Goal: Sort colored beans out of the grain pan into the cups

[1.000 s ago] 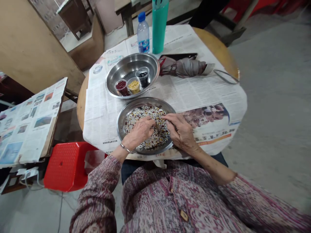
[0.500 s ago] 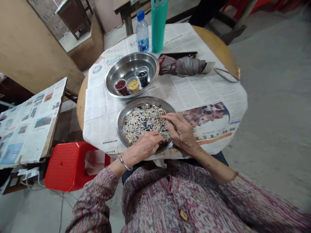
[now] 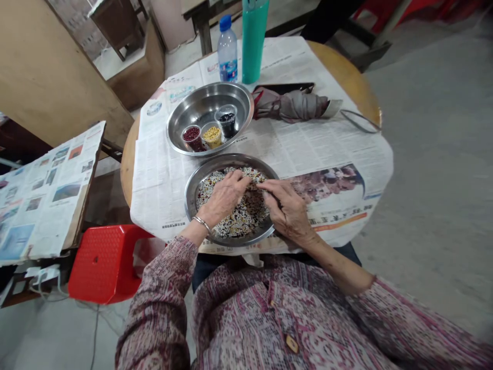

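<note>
A shallow steel dish (image 3: 191,208) holds a spread of mixed grains (image 3: 241,218), mostly white with yellow, dark red and black bits. My left hand (image 3: 227,194), with a silver bangle at the wrist, is over the middle of the dish with its fingers bent and drawn together. At the dish's right side my right hand (image 3: 288,208) has thumb and forefinger close together over the grains. The fingertips of both hands nearly meet; anything between them is too small to make out.
Behind the dish, a steel basin (image 3: 179,115) holds cups of red beans (image 3: 191,134), yellow beans (image 3: 211,136) and black beans (image 3: 227,123). Beyond stand a water bottle (image 3: 228,56) and green tumbler (image 3: 254,46). A folded umbrella (image 3: 296,105) lies right; a red stool (image 3: 98,262) stands left.
My left hand has moved up and away from the dish's near edge to its middle, close to my right fingertips. My right hand has stayed nearly in place.
</note>
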Tool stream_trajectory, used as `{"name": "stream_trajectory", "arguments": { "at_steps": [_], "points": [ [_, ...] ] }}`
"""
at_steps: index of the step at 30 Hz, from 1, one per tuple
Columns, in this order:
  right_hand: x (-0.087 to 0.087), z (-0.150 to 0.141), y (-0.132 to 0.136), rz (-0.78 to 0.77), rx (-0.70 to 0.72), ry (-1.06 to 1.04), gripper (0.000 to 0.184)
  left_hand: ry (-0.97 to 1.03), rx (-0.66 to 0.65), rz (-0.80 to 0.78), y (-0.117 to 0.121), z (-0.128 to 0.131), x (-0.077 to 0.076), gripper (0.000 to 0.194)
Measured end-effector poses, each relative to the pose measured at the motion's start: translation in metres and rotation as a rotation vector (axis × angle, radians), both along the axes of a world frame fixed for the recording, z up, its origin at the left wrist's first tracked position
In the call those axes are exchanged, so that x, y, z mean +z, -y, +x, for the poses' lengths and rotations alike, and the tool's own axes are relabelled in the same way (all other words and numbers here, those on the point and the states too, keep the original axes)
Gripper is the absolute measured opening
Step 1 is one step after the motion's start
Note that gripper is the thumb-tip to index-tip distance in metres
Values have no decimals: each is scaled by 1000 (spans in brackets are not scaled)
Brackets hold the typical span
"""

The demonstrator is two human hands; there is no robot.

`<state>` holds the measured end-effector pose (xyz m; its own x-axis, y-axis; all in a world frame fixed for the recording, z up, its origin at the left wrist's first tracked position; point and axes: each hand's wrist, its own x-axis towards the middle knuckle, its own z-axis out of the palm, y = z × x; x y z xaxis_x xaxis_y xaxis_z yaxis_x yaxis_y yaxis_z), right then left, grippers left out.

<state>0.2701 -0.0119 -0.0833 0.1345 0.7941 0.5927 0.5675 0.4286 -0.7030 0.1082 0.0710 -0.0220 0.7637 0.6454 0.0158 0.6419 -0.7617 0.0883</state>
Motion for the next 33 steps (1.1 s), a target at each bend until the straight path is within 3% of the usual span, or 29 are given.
{"name": "stream_trajectory", "arguments": {
  "at_steps": [5, 7, 12, 13, 16, 18, 22, 28, 33],
  "points": [
    [1, 0, 1, -1, 11, -9, 30, 39, 212, -40, 6, -20, 11, 22],
    [2, 0, 1, 4, 9, -8, 30, 38, 239, -29, 14, -29, 17, 21],
    [2, -1, 1, 7, 8, 2, 29, -27, -8, -49, 33, -43, 25, 57],
    [2, -1, 1, 6, 8, 3, 29, -27, -41, -76, 34, -42, 24, 56],
    [2, -1, 0, 9, 7, 4, 29, -11, -69, -170, 30, -34, 14, 27],
    [2, -2, 0, 17, 14, 1, 29, 14, -54, -207, 23, -24, 6, 19],
    [2, -2, -1, 28, 18, -6, 29, 148, -15, -183, 7, -3, -1, 27],
    [1, -3, -1, 26, 7, -14, 29, 184, 54, -24, 0, 4, 6, 24],
    [1, -3, 0, 31, 11, -20, 29, 109, -58, 14, -6, 5, 6, 36]
  ]
}}
